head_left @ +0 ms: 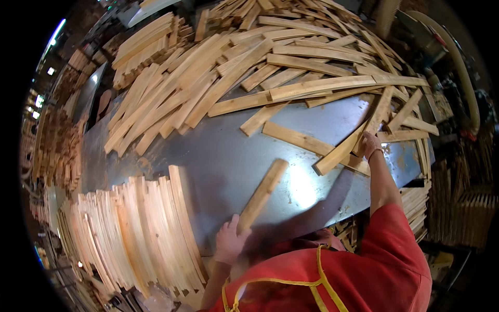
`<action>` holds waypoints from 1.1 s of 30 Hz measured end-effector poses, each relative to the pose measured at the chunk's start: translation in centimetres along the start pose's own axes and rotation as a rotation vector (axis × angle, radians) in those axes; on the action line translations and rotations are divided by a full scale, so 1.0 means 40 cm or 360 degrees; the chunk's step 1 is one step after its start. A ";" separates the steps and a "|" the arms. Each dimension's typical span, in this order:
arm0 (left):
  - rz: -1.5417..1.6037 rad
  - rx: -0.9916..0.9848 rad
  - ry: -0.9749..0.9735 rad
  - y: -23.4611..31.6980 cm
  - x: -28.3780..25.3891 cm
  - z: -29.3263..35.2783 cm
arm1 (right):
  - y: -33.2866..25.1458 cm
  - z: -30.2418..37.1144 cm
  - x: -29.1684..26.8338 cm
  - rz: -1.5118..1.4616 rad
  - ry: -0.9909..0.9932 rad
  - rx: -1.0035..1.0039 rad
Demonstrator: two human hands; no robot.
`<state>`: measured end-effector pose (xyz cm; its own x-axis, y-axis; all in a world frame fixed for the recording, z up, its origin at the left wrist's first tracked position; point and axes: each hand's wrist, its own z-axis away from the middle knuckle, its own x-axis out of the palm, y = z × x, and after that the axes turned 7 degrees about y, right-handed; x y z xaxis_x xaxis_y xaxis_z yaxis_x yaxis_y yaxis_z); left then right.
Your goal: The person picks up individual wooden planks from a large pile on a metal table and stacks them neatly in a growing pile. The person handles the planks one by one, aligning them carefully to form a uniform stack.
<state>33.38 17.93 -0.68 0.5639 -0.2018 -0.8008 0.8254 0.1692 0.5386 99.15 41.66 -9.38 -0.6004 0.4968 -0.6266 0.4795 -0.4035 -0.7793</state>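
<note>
My left hand (232, 241) is closed around the near end of a short wooden board (263, 195), which slants up and away over the metal table (213, 156). Farther off, my right arm reaches out to the right, and my right hand (371, 145) grips the near end of another wooden board (379, 113) in a loose heap. Under and beside that hand, more boards cross each other, among them a thick one (340, 151) and a flat one (299, 139). Left of my left hand, a row of boards (140, 229) stands packed side by side.
A large jumbled pile of boards (301, 57) covers the table's far side. A neat stack of wood (143, 44) rises at the far left. Further stacks (52, 145) line the left edge. At the right hangs a thick hose (465, 78) near slatted wood stacks (457, 208).
</note>
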 end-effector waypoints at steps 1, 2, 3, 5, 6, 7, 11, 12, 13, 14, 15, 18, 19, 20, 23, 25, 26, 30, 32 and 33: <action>0.0463 -0.0196 -0.0013 -0.018 -0.002 0.003 | -0.092 0.045 0.086 -0.0809 -0.0127 0.0442; 0.0933 -0.0374 -0.0005 -0.035 -0.002 0.010 | -0.188 0.111 0.155 -0.1588 -0.0249 0.0935; 0.1472 -0.0685 -0.0163 0.000 -0.036 0.007 | -0.268 0.192 0.171 -0.1778 -0.0440 0.0873; 0.1817 -0.0985 -0.0211 0.003 -0.063 0.013 | -0.377 0.387 0.199 -0.1994 -0.0744 0.0964; 0.1988 -0.1110 -0.0251 0.004 -0.081 0.014 | -0.407 0.495 0.208 -0.2020 -0.0842 0.1105; 0.2004 -0.1124 -0.0228 0.015 -0.096 0.013 | -0.396 0.617 0.219 -0.1998 -0.1043 0.1123; 0.2127 -0.0745 -0.0114 -0.024 -0.083 0.034 | -0.380 1.069 0.269 -0.1219 -0.1794 0.1170; 0.2065 -0.0699 -0.0058 -0.038 -0.070 0.035 | -0.414 1.143 0.253 -0.0810 -0.2046 0.1127; 0.1987 -0.0640 -0.0022 -0.045 -0.059 0.029 | -0.382 1.214 0.282 -0.0815 -0.2274 0.0901; 0.1797 -0.0705 0.0019 -0.050 -0.054 0.030 | -0.362 1.273 0.315 -0.0817 -0.2501 0.0665; 0.1636 -0.0805 0.0102 -0.085 -0.035 0.049 | -0.547 1.251 0.259 -0.0212 -0.2709 0.0053; 0.1771 -0.0709 0.0219 -0.164 -0.026 0.098 | -0.595 1.201 0.360 0.0037 -0.2696 -0.1045; 0.1784 -0.0709 0.0208 -0.151 -0.055 0.110 | -0.574 1.185 0.417 -0.0177 -0.2724 -0.0218; 0.1799 -0.0716 0.0203 -0.149 -0.069 0.127 | -0.560 1.177 0.463 -0.0373 -0.2645 0.0607; 0.0724 -0.0663 0.0454 -0.158 -0.074 0.195 | -0.694 1.200 0.520 -0.0341 -0.2694 0.0368; -0.0024 -0.0451 0.0608 -0.122 -0.099 0.201 | -0.638 1.260 0.647 -0.0269 -0.2458 -0.0357; -0.0104 -0.0442 0.0697 -0.112 -0.108 0.211 | -0.646 1.291 0.677 -0.0227 -0.2457 -0.0480; -0.0379 -0.0334 0.0905 -0.139 -0.105 0.235 | -0.753 1.308 0.668 -0.0201 -0.2917 -0.0256; -0.0700 -0.0336 0.0892 -0.161 -0.111 0.247 | -0.814 1.199 0.616 -0.0262 -0.2679 -0.0669; -0.0813 -0.0343 0.0885 -0.179 -0.108 0.237 | -0.804 1.119 0.614 -0.0382 -0.2435 -0.0868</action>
<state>25.29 8.46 1.42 -0.0274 0.1976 -0.9799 0.9235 0.3803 0.0508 40.33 32.44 0.46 -0.5672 -0.8058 -0.1704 0.2439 0.0333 -0.9692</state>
